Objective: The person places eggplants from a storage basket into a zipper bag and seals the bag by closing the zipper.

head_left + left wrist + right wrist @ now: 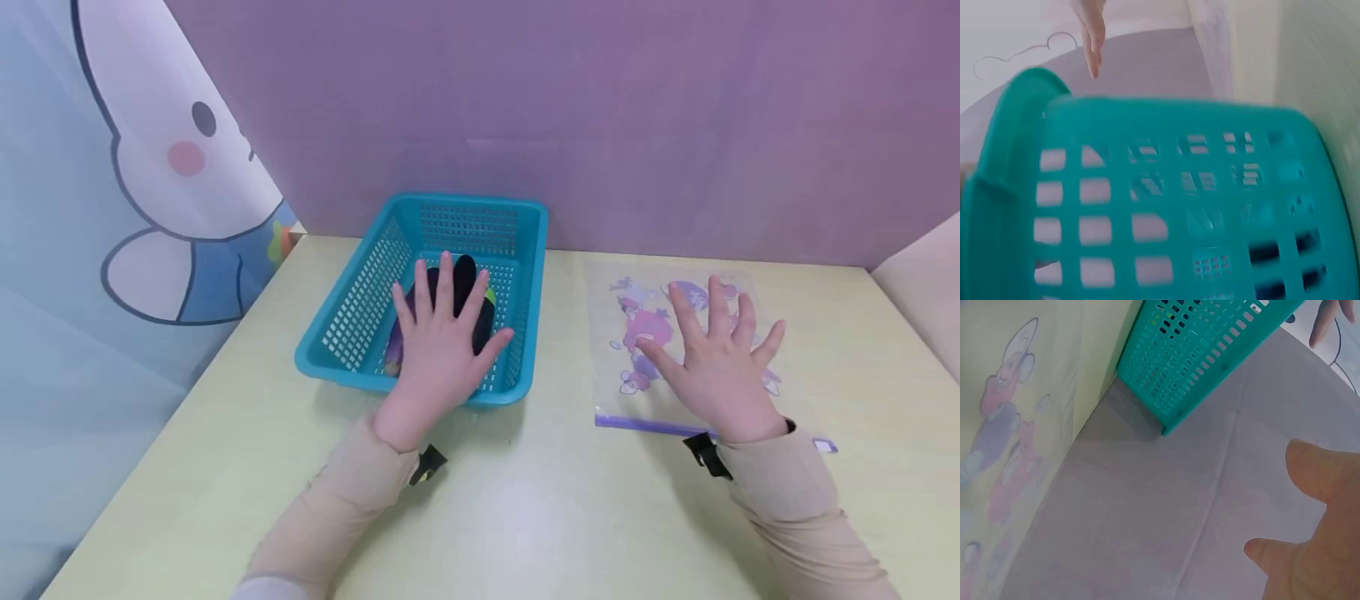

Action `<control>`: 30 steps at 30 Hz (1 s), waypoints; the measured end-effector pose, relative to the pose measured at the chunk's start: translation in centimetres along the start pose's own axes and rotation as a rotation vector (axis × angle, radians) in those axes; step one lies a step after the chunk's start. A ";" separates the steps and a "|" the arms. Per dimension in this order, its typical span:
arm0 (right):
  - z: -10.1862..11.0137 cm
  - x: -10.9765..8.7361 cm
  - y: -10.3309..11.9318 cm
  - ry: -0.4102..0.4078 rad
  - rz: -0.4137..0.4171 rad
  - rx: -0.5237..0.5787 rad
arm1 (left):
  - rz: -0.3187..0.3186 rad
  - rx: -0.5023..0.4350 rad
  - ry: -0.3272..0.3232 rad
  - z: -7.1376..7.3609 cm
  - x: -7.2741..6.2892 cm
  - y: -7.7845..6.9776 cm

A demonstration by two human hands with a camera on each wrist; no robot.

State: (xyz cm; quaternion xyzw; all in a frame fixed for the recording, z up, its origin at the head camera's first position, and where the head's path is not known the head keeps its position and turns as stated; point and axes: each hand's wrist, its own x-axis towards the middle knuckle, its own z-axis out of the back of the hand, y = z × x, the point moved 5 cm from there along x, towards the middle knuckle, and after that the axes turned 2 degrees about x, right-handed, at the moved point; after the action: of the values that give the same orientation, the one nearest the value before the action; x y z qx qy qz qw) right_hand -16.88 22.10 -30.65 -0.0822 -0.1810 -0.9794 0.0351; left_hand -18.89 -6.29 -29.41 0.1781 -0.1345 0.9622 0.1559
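Toward the left of a pale yellow, smooth-topped counter (517,517), near its far edge, sits a rectangular teal plastic basket (480,229) with lattice walls, upright and open at the top. Inside lie several dark purple, elongated eggplants (464,275), with a bit of bright green showing among them; fingers cover part of the pile, so their number cannot be told. Right of the basket and well apart from it, toward the counter's right edge, a clear plastic zip bag (648,329) printed with pink and lilac cartoon figures lies flat. Its purple closure strip (637,423) runs along the side nearest the person, probably so the opening is within easy reach; the basket seems set beside it so that each hand has one item before it. Both hands are spread wide, palms down and holding nothing. The left hand (442,346) hangs over the basket, fingers fanned above the eggplants and seemingly clear of them. The right hand (723,367) hovers over the bag, thumb and fingers stretched apart, apparently not touching it. Behind the counter's far edge rises a plain purple backdrop (600,125).
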 end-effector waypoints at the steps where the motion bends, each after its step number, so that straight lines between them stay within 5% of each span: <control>1: 0.0 0.0 0.0 0.001 0.001 0.002 | -0.004 -0.001 0.005 -0.1 0.1 -0.3; 17: 0.7 -0.5 -3.6 0.042 -0.071 -0.013 | -0.096 0.083 0.125 -1.3 1.9 -7.0; 26: -0.1 -0.8 -5.4 0.089 -0.062 -0.036 | -0.152 0.155 0.185 -2.8 1.9 -9.8; 30: -0.7 -0.9 -6.0 0.129 -0.071 -0.028 | -0.207 0.125 0.267 -3.6 1.6 -11.3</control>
State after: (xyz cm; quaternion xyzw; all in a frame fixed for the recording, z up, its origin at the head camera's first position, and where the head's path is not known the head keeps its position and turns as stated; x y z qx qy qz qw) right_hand -16.72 27.53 -33.52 -0.0130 -0.1674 -0.9857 0.0108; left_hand -17.46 5.57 -29.77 0.0709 -0.0336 0.9627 0.2590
